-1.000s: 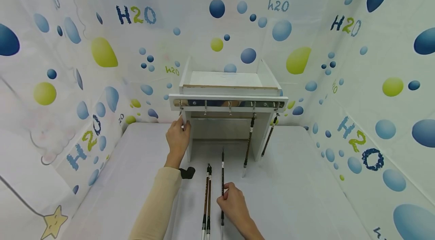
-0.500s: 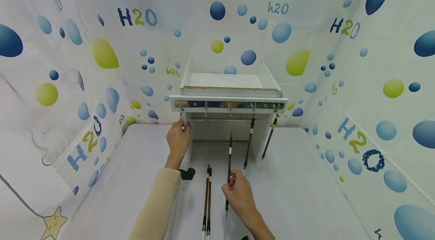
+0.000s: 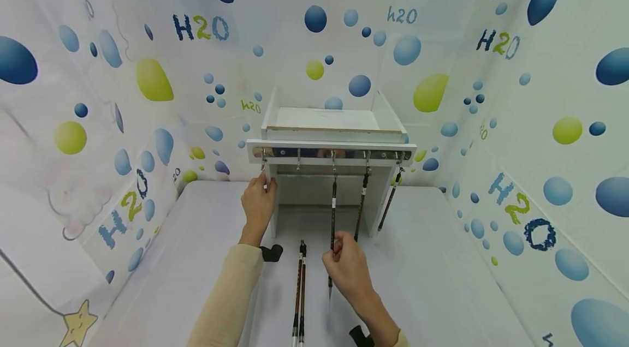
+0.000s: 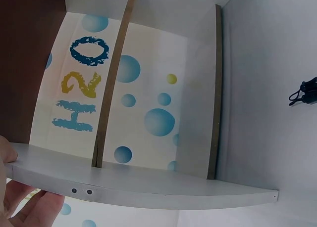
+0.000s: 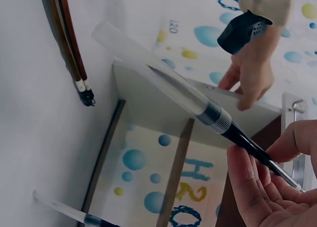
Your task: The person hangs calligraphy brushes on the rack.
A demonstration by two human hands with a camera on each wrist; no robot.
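Note:
My right hand [image 3: 349, 265] pinches a dark calligraphy brush [image 3: 333, 210] between thumb and fingers. Its looped end points up, right at the middle hook [image 3: 333, 159] of the rail; in the right wrist view a clear cap [image 5: 163, 83] covers the bristles, which point down. With my left hand [image 3: 257, 202] I grip the left side panel [image 4: 138, 187] of a white shelf rack [image 3: 329, 137], thumb on one face and fingers on the other. Two similar brushes, one hanging brush [image 3: 362, 202] and another hanging brush [image 3: 390, 202], are on the rail's right hooks.
Two brown brushes [image 3: 300, 292] lie side by side on the white table [image 3: 442, 281], loops toward the rack. A metal hook rail [image 3: 314, 153] runs along the rack's front edge. Bubble-patterned curtains [image 3: 275, 19] surround the table at back and sides.
My right hand has raised the brush and carried it forward and slightly right, bringing its loop up to the middle hook. My left hand stays on the side panel.

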